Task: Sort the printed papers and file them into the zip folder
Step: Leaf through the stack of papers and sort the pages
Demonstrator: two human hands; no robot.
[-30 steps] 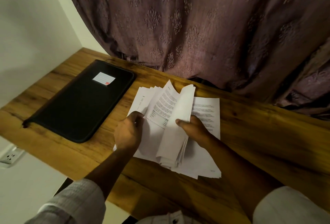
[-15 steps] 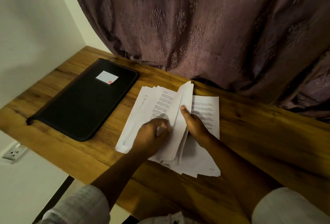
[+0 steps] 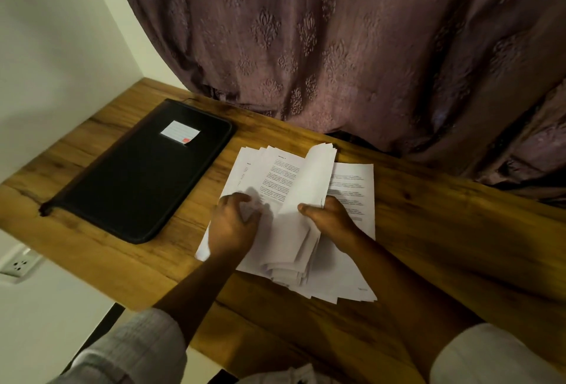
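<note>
A loose stack of printed papers (image 3: pixel 352 187) lies on the wooden table (image 3: pixel 444 230), right of centre. My right hand (image 3: pixel 329 219) grips a bunch of lifted sheets (image 3: pixel 315 181), thumb on their front, holding them bent up off the stack. My left hand (image 3: pixel 234 226) rests on the left pile of turned sheets (image 3: pixel 275 175), its curled fingers gathering paper under them. The black zip folder (image 3: pixel 137 175) lies closed on the table to the left, with a white label (image 3: pixel 180 132) on its cover.
A purple patterned curtain (image 3: pixel 337 46) hangs along the table's far edge. A white wall (image 3: pixel 55 31) stands on the left, and a wall socket (image 3: pixel 18 265) sits below the table's left edge. Bare wood lies to the right of the papers.
My left hand has slid left and down onto the left pile. My right hand has lowered its grip on the lifted sheets, which now bend over more.
</note>
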